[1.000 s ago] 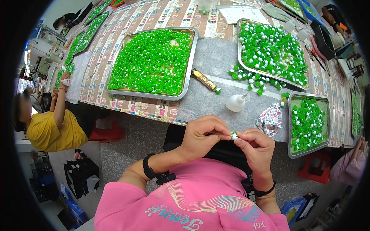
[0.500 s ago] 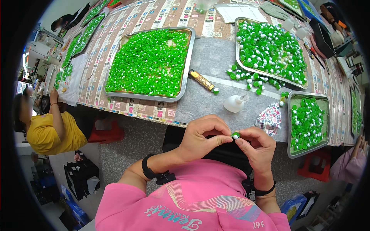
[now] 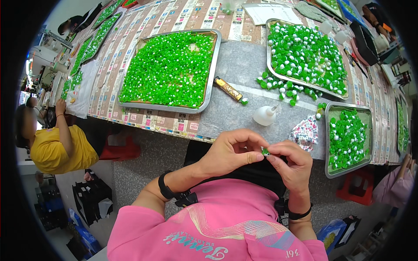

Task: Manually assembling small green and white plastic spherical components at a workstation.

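Though between hands (image 3: 230,150), bead (image 3: 265,152) less visible now.

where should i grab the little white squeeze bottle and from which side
Likely by the wide, rounded body of the white squeeze bottle, from the near table edge: that side faces the left hand, and loose green-and-white pieces lie beyond. It seems to stand on its base, its thin nozzle slanting away to the right, so gripping the body looks steadier.
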